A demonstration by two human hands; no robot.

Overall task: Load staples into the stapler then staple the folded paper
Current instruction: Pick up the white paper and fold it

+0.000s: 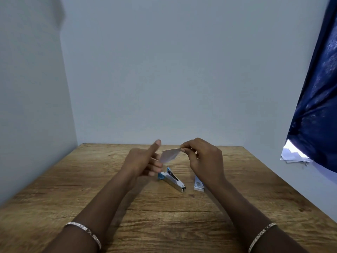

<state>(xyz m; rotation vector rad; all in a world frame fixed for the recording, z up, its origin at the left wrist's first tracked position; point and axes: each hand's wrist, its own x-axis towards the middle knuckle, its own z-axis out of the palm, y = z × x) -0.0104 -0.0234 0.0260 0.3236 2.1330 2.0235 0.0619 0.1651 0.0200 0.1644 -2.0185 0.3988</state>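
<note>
My right hand (204, 157) pinches the folded paper (169, 155) by its right corner and holds it above the table. Just left of the paper, my left hand (144, 161) is open with thumb raised and fingers spread, holding nothing. Below and between the hands, a small silver stapler with a blue end (172, 179) lies on the wooden table (164, 216), pointing toward the near right. A small white staple box (198, 183) lies to the stapler's right, partly behind my right wrist.
Pale walls close off the table at the back and left. A dark blue curtain (317, 106) hangs at the right, with bright light and some white papers (293, 156) at its lower edge. Each wrist wears a metal bangle.
</note>
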